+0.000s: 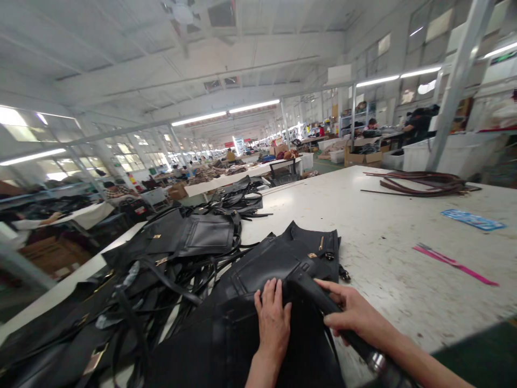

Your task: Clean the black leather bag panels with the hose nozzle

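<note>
The black bag (pixel 242 302) lies on the white worktable (pixel 379 215) beneath both hands, seemingly laid out so that its upper face can be reached. On the bag, the left hand (pixel 272 318) rests palm down, fingers nearly straight and slightly spread, gripping nothing; it probably steadies the leather. At the bag's right edge, the right hand (pixel 353 312) curls its fingers around a black tubular tool (pixel 359 345), which slants in over the bag towards the left hand, perhaps held so to aim its front end; whether that end touches the leather cannot be told. Left of the bag, more black bags (pixel 205 234) lie heaped with straps tangled, presumably for easy reach. Right of the bag, well apart, lie a pink tool (pixel 456 264), a blue-and-white packet (pixel 472 219) and brown straps (pixel 436 177), perhaps leaving working room
</note>
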Demonstrator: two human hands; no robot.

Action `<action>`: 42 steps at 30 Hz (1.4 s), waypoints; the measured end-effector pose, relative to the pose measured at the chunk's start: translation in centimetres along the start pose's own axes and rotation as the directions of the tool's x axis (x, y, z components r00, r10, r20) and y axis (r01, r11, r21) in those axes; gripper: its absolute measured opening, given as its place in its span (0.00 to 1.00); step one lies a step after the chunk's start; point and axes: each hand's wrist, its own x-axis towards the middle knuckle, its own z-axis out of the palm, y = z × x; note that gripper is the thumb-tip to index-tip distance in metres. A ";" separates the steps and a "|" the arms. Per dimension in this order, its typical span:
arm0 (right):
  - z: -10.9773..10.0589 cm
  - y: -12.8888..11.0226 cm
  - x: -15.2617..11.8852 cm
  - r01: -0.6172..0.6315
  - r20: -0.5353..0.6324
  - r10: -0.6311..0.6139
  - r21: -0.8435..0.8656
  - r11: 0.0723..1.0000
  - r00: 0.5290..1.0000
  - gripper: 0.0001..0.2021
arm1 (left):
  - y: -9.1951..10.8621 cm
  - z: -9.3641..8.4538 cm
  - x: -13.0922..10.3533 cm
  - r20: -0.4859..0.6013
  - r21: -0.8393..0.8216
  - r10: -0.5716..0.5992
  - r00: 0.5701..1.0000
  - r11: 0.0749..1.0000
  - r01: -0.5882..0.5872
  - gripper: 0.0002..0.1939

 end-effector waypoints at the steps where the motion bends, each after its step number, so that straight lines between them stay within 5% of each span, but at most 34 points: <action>1: 0.2 -0.2 -0.2 0.017 -0.010 -0.017 -0.006 1.000 1.000 0.35 | -0.9 -0.8 -0.1 -0.017 0.006 -0.008 1.000 1.000 0.008 0.23; 3: 0.5 -0.4 -0.6 0.021 -0.010 -0.021 -0.015 1.000 1.000 0.34 | -3.6 -2.9 -0.4 -0.093 0.057 -0.138 0.986 0.988 0.143 0.23; 5: 0.7 -0.5 -0.6 0.006 -0.002 -0.006 -0.029 1.000 1.000 0.34 | -7.3 -5.0 -1.1 -0.139 0.104 -0.402 0.905 0.903 0.417 0.25; 8: 1.3 -0.6 0.2 0.001 -0.020 -0.002 -0.045 0.999 1.000 0.35 | -12.7 -6.7 -2.6 0.109 0.021 -0.639 0.761 0.767 0.641 0.24; 11: 2.8 -1.2 1.1 0.021 -0.014 -0.021 -0.009 1.000 1.000 0.35 | -15.7 -6.5 -4.0 0.294 -0.300 -0.601 0.744 0.681 0.668 0.18; 14: 5.6 -1.9 1.6 0.013 0.107 -0.021 0.070 0.997 0.994 0.36 | -16.1 -5.7 -4.5 0.340 -0.560 -0.583 0.738 0.505 0.657 0.18; 19: 11.5 -1.5 4.1 -0.094 0.367 0.021 0.182 0.979 0.930 0.39 | -15.4 -5.3 -4.7 0.446 -0.709 -0.559 0.699 0.257 0.657 0.20; 25: 14.7 -0.4 7.2 -0.096 0.388 0.002 0.224 0.970 0.922 0.39 | -15.5 -5.3 -5.4 0.531 -0.752 -0.535 0.657 0.059 0.656 0.18; 30: 14.0 -0.5 6.1 -0.070 0.355 -0.010 0.211 0.975 0.935 0.37 | -15.3 -5.3 -5.4 0.543 -0.750 -0.525 0.656 0.049 0.660 0.19; 33: 14.6 -0.4 6.0 -0.105 0.365 0.033 0.178 0.978 0.930 0.38 | -15.3 -5.3 -5.4 0.520 -0.758 -0.499 0.693 0.103 0.644 0.18; 38: 15.4 -1.0 7.3 -0.013 0.239 -0.037 0.204 0.979 0.970 0.38 | -15.0 -5.3 -5.4 0.416 -0.736 -0.428 0.802 0.359 0.574 0.15; 42: 11.7 -2.6 5.9 0.023 0.171 -0.059 0.204 0.979 0.983 0.38 | -14.2 -7.1 -3.8 0.413 -0.664 -0.360 0.836 0.509 0.547 0.12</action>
